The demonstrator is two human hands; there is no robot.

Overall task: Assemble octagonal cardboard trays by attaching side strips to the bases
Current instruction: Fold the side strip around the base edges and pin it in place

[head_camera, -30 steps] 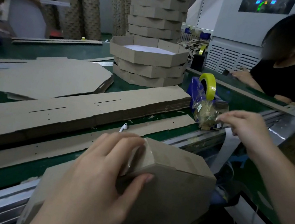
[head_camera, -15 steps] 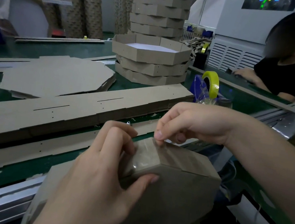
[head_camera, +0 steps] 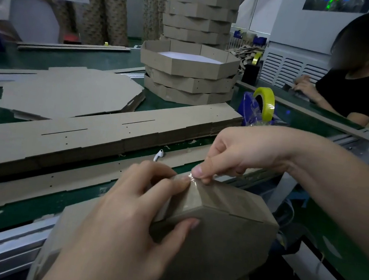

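- Right hand (head_camera: 235, 156), off at the tape dispenser (head_camera: 257, 109) a second ago, now pinches clear tape (head_camera: 192, 183) onto the cardboard tray (head_camera: 224, 235).
- Left hand (head_camera: 130, 217) still grips the tray corner, thumb pressed under the seam.

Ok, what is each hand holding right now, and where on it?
Left hand grips the brown octagonal cardboard tray at a taped corner of its side wall. Right hand pinches the clear tape strip at that corner's top edge.

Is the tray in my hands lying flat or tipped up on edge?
Tipped up: the tray shows its flat base toward the camera, side strip on top, left hand gripping it.
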